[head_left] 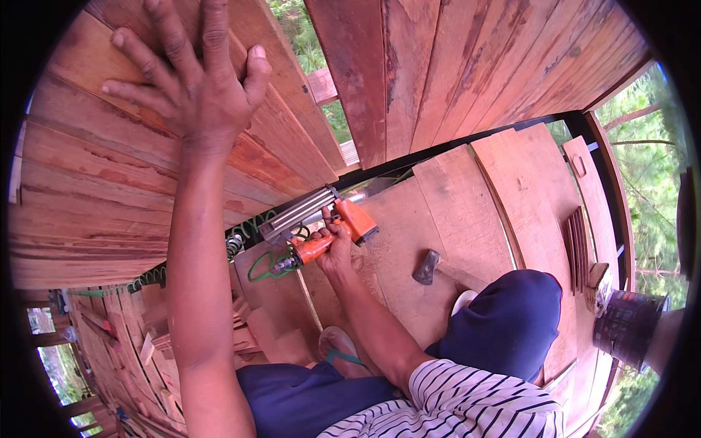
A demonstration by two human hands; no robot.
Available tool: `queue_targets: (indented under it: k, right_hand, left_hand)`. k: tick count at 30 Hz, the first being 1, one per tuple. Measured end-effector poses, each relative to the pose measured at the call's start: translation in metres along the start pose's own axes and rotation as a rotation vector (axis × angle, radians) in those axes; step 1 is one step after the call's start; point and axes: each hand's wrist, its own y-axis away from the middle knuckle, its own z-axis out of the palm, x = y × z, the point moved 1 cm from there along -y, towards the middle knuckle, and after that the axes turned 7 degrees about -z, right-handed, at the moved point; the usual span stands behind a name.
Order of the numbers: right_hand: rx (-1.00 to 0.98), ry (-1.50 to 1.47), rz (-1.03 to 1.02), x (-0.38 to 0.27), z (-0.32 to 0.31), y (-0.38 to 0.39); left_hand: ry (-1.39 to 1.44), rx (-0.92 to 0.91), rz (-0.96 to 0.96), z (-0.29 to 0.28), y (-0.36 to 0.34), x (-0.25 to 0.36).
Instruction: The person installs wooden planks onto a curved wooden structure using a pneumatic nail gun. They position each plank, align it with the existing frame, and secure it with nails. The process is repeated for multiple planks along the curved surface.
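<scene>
Head view showed my left hand (191, 84) in the upper left of the frame. It was wide open, with the fingers spread out. The palm lay flat on a red-brown board (95, 168) of the wall (453, 66). It held nothing.

My right hand (334, 248) was near the middle of the frame. It was shut tight round the handle of an orange nail gun (321, 223). The gun's silver part pointed to the left, close to the bottom edge of the wall boards. A green coiled hose (257, 266) hung from the gun's back end, just left of my hand.

I sat on a wooden floor (453, 212). A small axe (432, 269) lay on the floor, right of the gun and near my knee (511, 314). My foot in a sandal (339, 350) was at the bottom middle, under my right arm. I had on dark blue shorts and a striped shirt (475, 405).

Short wood bits (157, 343) lay in a pile at the lower left. A dark tin (628, 325) stood at the far right edge. Green trees (650, 160) showed past the floor.
</scene>
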Motion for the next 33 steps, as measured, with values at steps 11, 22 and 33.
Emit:
queue_targets:
  k: [11,22,33]
  right_hand:
    - [-0.108,0.065,-0.034,0.005,-0.005,0.001]
    - [-0.056,0.009,0.038,0.005,-0.013,-0.002]
    - [-0.105,0.046,0.019,0.018,-0.015,-0.004]
  left_hand:
    - [-0.433,0.178,0.225,0.001,-0.004,-0.013]
    - [-0.279,0.03,0.109,-0.018,-0.012,0.012]
    - [-0.286,-0.169,0.013,-0.026,-0.001,0.013]
